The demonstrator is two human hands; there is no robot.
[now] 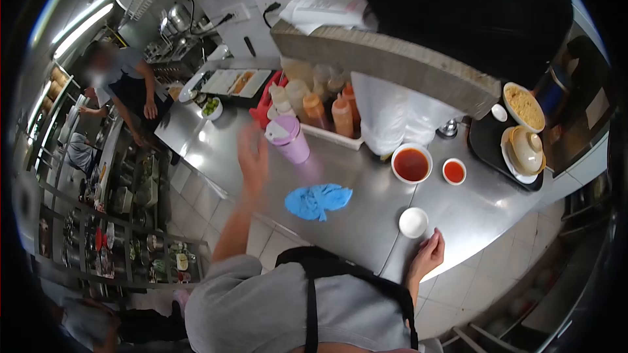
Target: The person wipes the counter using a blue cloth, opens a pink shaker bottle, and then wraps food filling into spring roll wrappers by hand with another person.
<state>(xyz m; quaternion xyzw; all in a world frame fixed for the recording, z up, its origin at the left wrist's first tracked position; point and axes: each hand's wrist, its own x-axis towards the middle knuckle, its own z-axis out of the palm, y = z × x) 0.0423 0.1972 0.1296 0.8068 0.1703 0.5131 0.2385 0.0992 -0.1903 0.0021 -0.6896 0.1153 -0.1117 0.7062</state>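
My left hand [252, 160] is raised over the steel counter [353, 222], just left of a lilac lidded tumbler [292, 140]. It is blurred, but its fingers look stretched upward and I see nothing in them. At the counter's front edge my right hand [429, 253] is loosely curled, its fingers together with no object showing. Close beside it stands a small white bowl [413, 222]. A crumpled blue cloth or glove [318, 201] lies between the two hands. Farther back are a bowl of dark red sauce [411, 164] and a smaller dish of bright red sauce [454, 171].
Several squeeze bottles [342, 114] stand in a white tray behind the tumbler. A shelf [392, 52] overhangs the counter. On the right, a black tray [484, 146] carries a lidded pot [525, 149] and a bowl of yellowish food [523, 108]. A co-worker [134, 85] stands at far left.
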